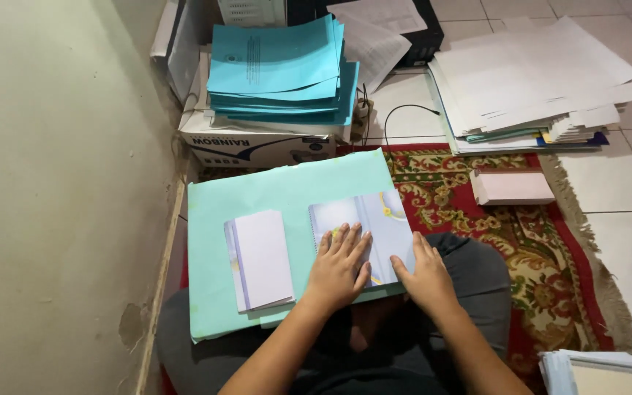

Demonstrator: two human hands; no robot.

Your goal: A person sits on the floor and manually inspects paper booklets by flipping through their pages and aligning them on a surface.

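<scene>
My left hand (pixel 339 265) lies flat, fingers together, on a thin pale blue booklet (pixel 374 219) with yellow marks. My right hand (pixel 424 272) presses the booklet's lower right edge. The booklet rests on a large light green sheet of paper (pixel 287 186) spread across my lap. To the left on that sheet lies a small white stack of folded papers (pixel 260 258) with a bluish spine, untouched.
A pile of turquoise folders (pixel 279 69) sits on a cardboard box (pixel 257 143) ahead. White paper stacks (pixel 535 80) lie on the tiled floor at right, a pinkish block (pixel 510 186) on the red patterned rug (pixel 543 249). A wall (pixel 60 197) runs along the left. More papers (pixel 608 369) sit bottom right.
</scene>
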